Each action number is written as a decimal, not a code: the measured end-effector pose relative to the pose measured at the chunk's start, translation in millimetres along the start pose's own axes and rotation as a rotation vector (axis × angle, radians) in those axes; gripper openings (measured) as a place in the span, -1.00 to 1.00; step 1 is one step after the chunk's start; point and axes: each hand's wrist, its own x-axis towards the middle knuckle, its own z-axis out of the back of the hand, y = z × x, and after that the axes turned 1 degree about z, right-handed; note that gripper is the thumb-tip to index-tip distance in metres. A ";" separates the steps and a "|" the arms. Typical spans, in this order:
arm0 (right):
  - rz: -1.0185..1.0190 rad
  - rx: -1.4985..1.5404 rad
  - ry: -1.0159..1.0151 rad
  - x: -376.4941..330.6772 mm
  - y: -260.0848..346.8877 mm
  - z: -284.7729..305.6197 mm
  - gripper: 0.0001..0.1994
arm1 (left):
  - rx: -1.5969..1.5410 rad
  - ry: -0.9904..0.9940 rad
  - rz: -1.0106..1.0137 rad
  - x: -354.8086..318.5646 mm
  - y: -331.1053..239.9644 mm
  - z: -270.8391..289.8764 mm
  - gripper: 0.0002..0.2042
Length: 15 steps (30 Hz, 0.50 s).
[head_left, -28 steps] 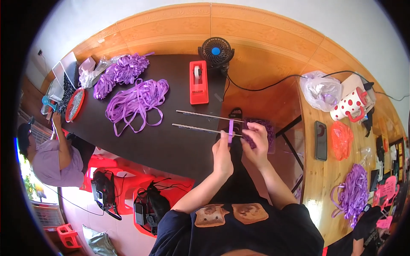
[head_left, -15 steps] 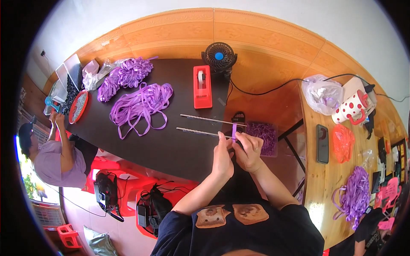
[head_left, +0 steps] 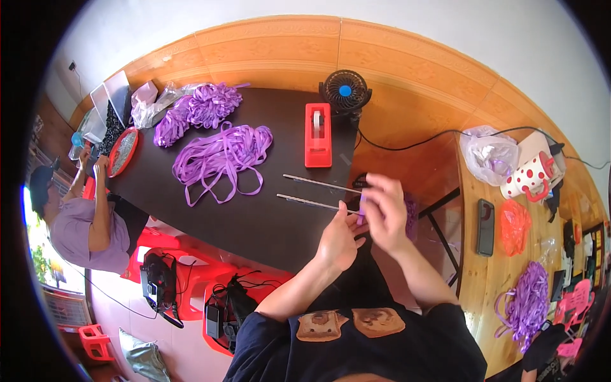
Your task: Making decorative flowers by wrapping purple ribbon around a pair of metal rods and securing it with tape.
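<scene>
At nine to ten o'clock from the hands, on the dark table [head_left: 254,226], lies a loose pile of purple ribbon [head_left: 248,149], with a tighter ribbon bundle [head_left: 207,108] just beyond it. At ten o'clock, two thin metal rods [head_left: 312,203] run side by side from over the table toward the hands; the red tape dispenser [head_left: 318,153] stands at eleven. The purple ribbon strip [head_left: 363,205] is at the rods' near ends, partly hidden by the fingers. To work it well, I would keep the ribbon flat and evenly snug, steady it with the left thumb at each pass, and avoid drawing the rods together; too tight a pull could bend or skew them.

The left hand [head_left: 338,243] has its palm turned inward and up, thumb pointing to twelve beside the nearer rod, fingers uncurled toward two o'clock. It looks loosely open, with nothing visibly pinched. The right hand [head_left: 389,213] arches over the strip, its back to the camera and its blurred fingers pointing to eleven; whether it grips the ribbon I cannot tell. Beyond it, at three o'clock, a dark phone [head_left: 485,227] lies on the wooden table [head_left: 477,280], and another ribbon heap [head_left: 530,299] is at four.
</scene>
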 end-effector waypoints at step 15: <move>-0.899 0.576 0.093 95.4 -66.6 -125.1 -0.78 | 0.087 -0.004 0.024 4.8 1.6 5.3 -0.24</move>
